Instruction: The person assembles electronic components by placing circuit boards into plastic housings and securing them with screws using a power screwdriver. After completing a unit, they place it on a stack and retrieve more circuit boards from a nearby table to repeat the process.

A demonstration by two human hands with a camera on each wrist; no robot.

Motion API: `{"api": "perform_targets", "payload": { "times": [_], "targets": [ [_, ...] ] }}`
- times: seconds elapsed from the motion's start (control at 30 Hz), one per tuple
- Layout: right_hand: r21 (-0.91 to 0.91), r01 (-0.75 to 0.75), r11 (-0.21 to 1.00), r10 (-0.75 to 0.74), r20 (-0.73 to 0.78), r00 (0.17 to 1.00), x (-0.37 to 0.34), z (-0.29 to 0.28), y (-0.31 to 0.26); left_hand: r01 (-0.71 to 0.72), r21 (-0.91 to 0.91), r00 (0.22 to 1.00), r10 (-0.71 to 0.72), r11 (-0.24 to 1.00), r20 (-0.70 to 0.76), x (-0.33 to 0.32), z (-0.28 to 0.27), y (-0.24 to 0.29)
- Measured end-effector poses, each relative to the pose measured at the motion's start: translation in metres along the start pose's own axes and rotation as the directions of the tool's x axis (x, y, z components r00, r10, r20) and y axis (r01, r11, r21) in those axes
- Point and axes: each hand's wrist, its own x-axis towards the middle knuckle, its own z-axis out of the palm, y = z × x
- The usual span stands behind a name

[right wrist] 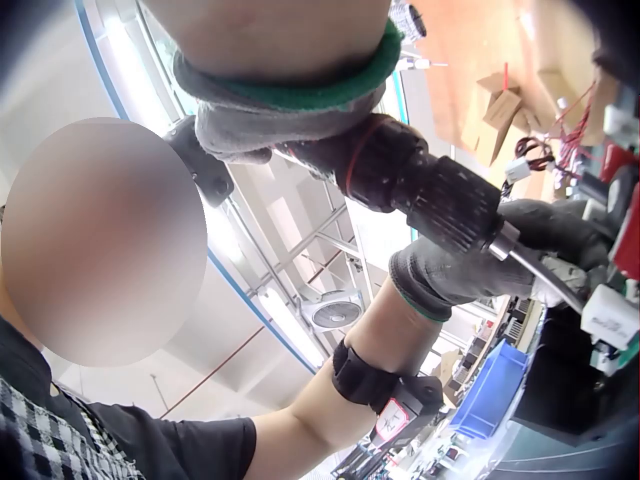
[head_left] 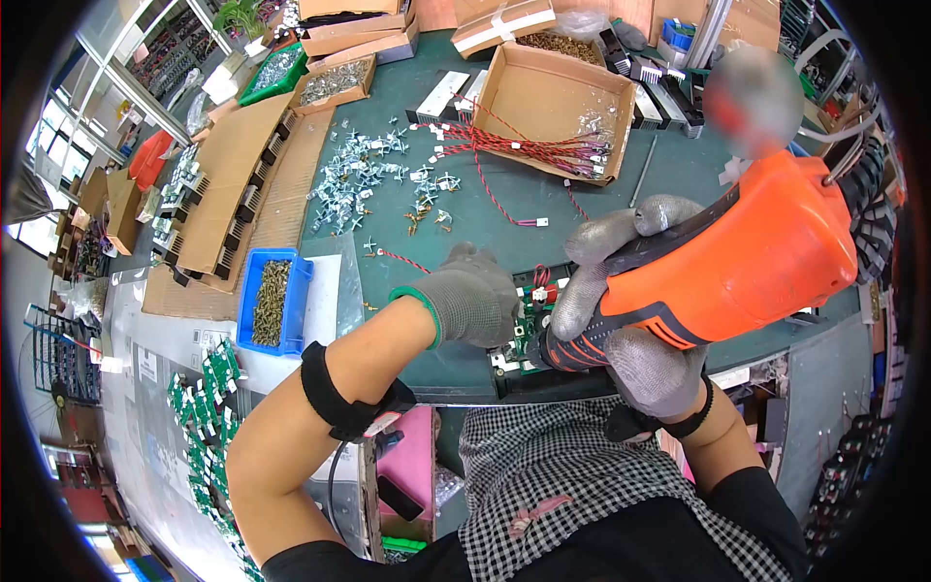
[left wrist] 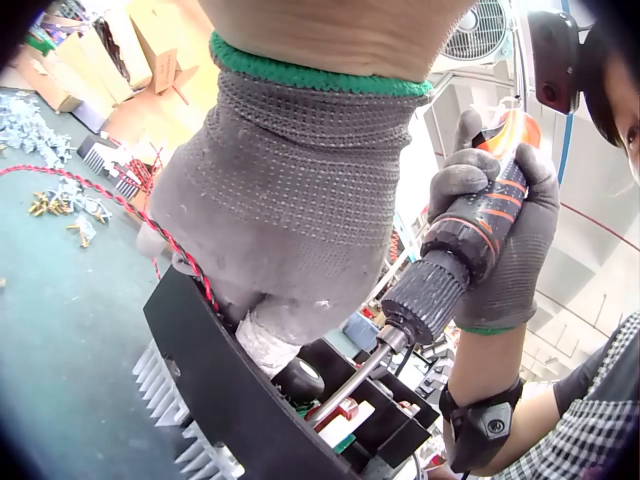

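The gloved right hand [head_left: 635, 301] grips an orange and black power screwdriver [head_left: 718, 262], tilted down to the left. In the left wrist view the long metal bit [left wrist: 355, 388] of the driver [left wrist: 470, 240] reaches into a black housing [left wrist: 230, 380] with metal fins. My gloved left hand [head_left: 470, 296] is on the left part of the housing, over a green circuit board [head_left: 524, 339]; its fingers go down inside, and their tips are hidden. A twisted red and black wire [left wrist: 110, 200] runs out beside the left hand [left wrist: 290, 200].
Silver screw-like parts [head_left: 354, 175] lie scattered behind the hands. A cardboard tray [head_left: 553, 87] with red wires [head_left: 533, 145] across its edge stands farther back. A blue bin [head_left: 274, 301] of brass-coloured screws is at left, near green boards [head_left: 206, 417].
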Motion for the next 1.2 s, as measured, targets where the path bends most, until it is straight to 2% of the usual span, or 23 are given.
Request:
{"api": "perform_targets", "payload": {
  "times": [0.1,0.17,0.23,0.27,0.33,0.53,0.6,0.67,0.73,0.8,0.87,0.97,1.0,1.07,1.1,1.17,1.2],
  "targets": [
    [0.145,-0.001,0.989,0.004,-0.019,1.0,-0.002,-0.001,0.005,-0.02,0.027,1.0,0.02,0.999,-0.015,0.001,0.001,-0.001],
    [-0.085,0.018,0.996,-0.019,-0.01,1.0,-0.001,-0.001,0.002,-0.07,0.093,0.996,0.075,0.993,-0.056,0.004,0.006,-0.006],
    [-0.297,0.067,0.952,-0.083,-0.04,0.996,-0.001,0.008,0.002,-0.061,-0.006,0.994,0.061,0.998,-0.092,-0.002,0.007,-0.005],
    [-0.357,0.097,0.929,-0.117,-0.034,0.993,-0.001,0.009,0.004,-0.058,-0.055,0.993,0.051,0.997,-0.11,-0.003,0.008,-0.005],
    [-0.463,0.148,0.874,-0.183,-0.032,0.983,0.001,0.009,0.007,-0.095,-0.037,0.987,0.09,0.995,-0.13,0.0,0.012,-0.009],
    [-0.515,0.18,0.838,-0.232,-0.037,0.972,0.01,0.012,0.017,-0.069,0.01,0.976,0.07,0.998,-0.204,0.002,0.018,-0.006],
    [-0.541,0.195,0.818,-0.246,-0.023,0.969,0.012,0.014,0.022,-0.088,-0.168,0.968,0.044,0.982,-0.248,-0.006,0.012,-0.002],
    [-0.575,0.213,0.79,-0.262,-0.001,0.965,0.013,0.017,0.026,-0.128,-0.502,0.946,-0.047,0.855,-0.322,-0.022,0.005,0.003],
    [-0.617,0.238,0.75,-0.28,0.03,0.959,0.013,0.021,0.03,-0.183,-0.762,0.923,-0.159,0.622,-0.351,-0.037,-0.001,0.007],
    [-0.661,0.26,0.704,-0.295,0.062,0.954,0.01,0.025,0.032,-0.282,-0.871,0.889,-0.233,0.403,-0.395,-0.038,0.001,0.011],
    [-0.689,0.264,0.675,-0.288,0.083,0.954,0.008,0.027,0.03,-0.413,-0.875,0.837,-0.272,0.254,-0.474,-0.027,0.012,0.014],
    [-0.71,0.255,0.657,-0.273,0.092,0.958,0.007,0.029,0.026,-0.556,-0.769,0.754,-0.198,0.316,-0.626,-0.021,0.022,0.002],
    [-0.709,0.245,0.662,-0.261,0.089,0.961,0.006,0.03,0.023,-0.408,-0.405,0.595,-0.098,0.819,-0.798,-0.016,0.037,-0.001],
    [-0.712,0.234,0.662,-0.253,0.082,0.964,0.007,0.03,0.019,-0.169,-0.09,0.541,0.016,0.982,-0.841,-0.027,0.051,0.003],
    [-0.714,0.236,0.659,-0.253,0.084,0.964,0.008,0.031,0.019,-0.258,-0.283,0.607,-0.072,0.924,-0.791,-0.043,0.051,0.007],
    [-0.71,0.211,0.672,-0.24,0.06,0.969,0.01,0.033,0.014,-0.285,-0.325,0.717,-0.024,0.902,-0.697,-0.063,0.053,0.01],
    [-0.708,0.202,0.677,-0.23,0.057,0.971,0.012,0.035,0.013,-0.245,-0.18,0.743,0.065,0.953,-0.666,-0.071,0.056,0.009]
  ]
}}
